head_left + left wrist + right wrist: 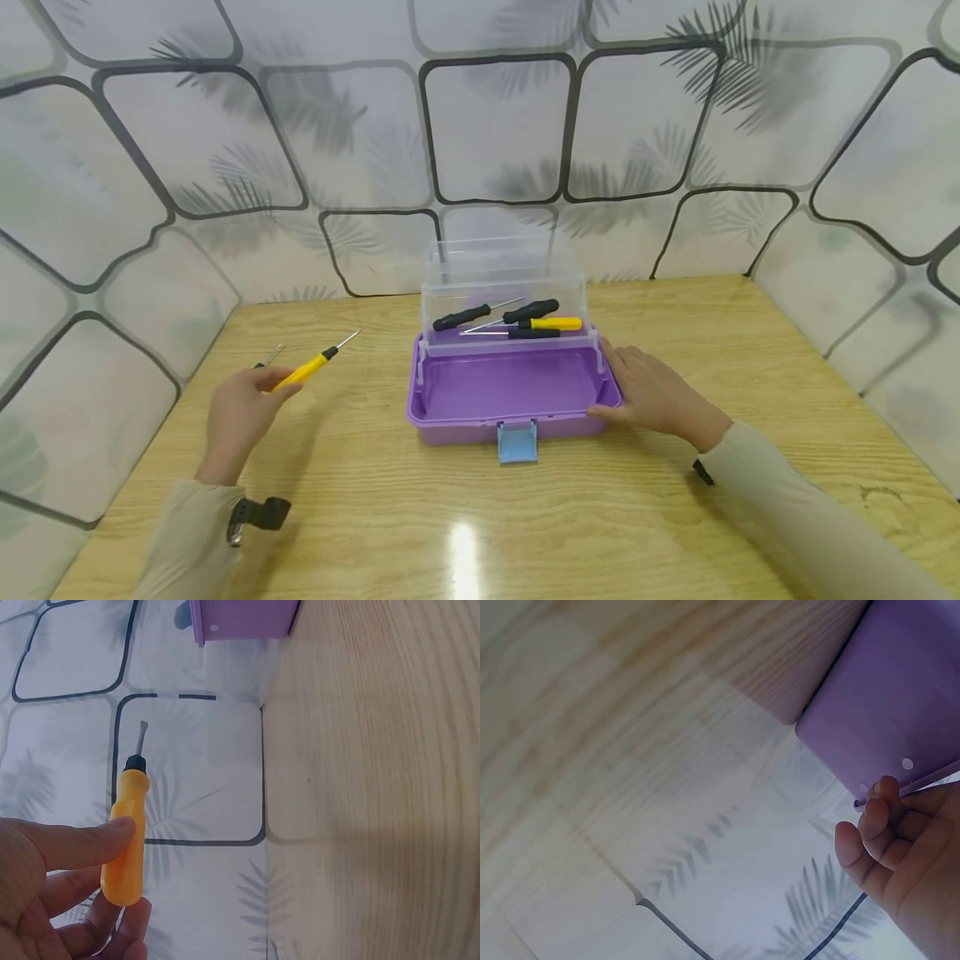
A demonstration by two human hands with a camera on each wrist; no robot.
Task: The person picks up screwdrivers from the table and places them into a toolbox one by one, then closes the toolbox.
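My left hand (243, 412) pinches a yellow-handled screwdriver (307, 369) between thumb and fingers, raised over the table's left side. In the left wrist view its flat blade tip points up, away from the hand. Just behind that hand lies another screwdriver (274, 354), mostly hidden, with a metal shaft and dark part showing. A purple toolbox (510, 429) stands open in the middle. At its right end my right hand (656, 392) grips the rim, thumb at the front corner and fingers along the outer side. The right wrist view shows those fingers curled near the rim.
Several screwdrivers, black-handled (461, 317) and one yellow-handled (557, 323), lie in the raised clear tray (502, 343). The box's lower purple compartment is bare. A blue latch (517, 442) hangs down in front. Patterned walls border the wooden table (360, 508) behind and at both sides.
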